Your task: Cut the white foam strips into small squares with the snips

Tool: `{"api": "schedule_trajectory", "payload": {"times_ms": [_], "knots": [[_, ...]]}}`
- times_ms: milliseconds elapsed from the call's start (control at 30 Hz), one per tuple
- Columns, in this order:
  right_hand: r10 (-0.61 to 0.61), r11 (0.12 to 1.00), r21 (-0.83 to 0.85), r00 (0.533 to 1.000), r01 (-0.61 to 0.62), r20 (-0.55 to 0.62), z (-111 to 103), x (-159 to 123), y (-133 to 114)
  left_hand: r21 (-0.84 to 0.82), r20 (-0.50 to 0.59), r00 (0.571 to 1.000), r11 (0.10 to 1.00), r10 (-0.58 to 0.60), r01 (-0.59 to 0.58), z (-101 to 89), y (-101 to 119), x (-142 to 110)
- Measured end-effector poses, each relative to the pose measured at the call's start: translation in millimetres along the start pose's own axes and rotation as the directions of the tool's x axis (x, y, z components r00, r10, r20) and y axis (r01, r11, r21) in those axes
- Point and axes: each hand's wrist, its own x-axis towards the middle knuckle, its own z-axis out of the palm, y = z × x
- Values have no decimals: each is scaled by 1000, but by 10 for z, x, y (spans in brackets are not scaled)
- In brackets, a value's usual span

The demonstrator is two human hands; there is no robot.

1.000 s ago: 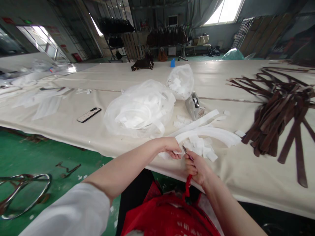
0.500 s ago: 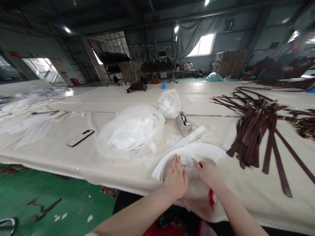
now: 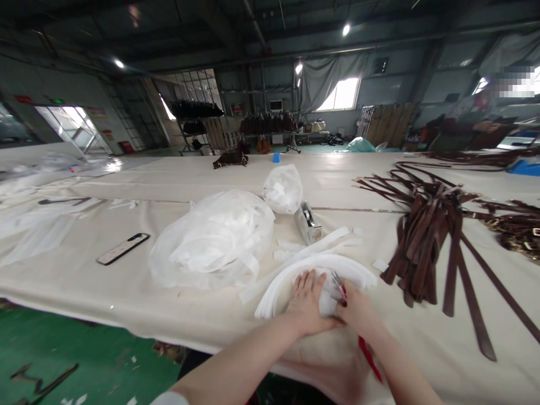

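My left hand point(image 3: 307, 304) lies with its fingers stretched flat over thin white material point(image 3: 328, 298), pressing it to the table. Its thumb reaches across toward the other hand. My right hand point(image 3: 358, 308) is closed around a slim pointed metal tool point(image 3: 338, 281) with red on its shaft; its exact kind is unclear, as the fingers cover most of it. A red strip point(image 3: 370, 360) shows below the right wrist; whether it belongs to the tool I cannot tell. Around both hands curves a fanned stack of white strips point(image 3: 270, 292).
A clear bag of white strips point(image 3: 211, 242), a smaller stuffed bag point(image 3: 283, 188) and a tape dispenser point(image 3: 309, 224) stand beyond. To the left lies a phone point(image 3: 124, 249). Brown leather straps point(image 3: 426, 242) are heaped at right. A person point(image 3: 468, 126) is at the far right.
My left hand has moved slightly right, its thumb now extended toward the right hand. More of the tool's metal tip and of the red strip shows. The whole view has tilted up a little.
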Motion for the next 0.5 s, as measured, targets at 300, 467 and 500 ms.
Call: {"api": "schedule_trajectory", "payload": {"times_ms": [300,467,500], "knots": [[-67,987,146,998,63,22,12,134,46,98,-48,999,995,-7,11,-30,126,271],[123,982,154,989,-109,-80,-85,111,216,155,-64,998,988,2,8,-56,139,258],[133,981,151,988,-120,-76,-81,123,245,156,-63,998,988,4,6,-54,133,251]]}}
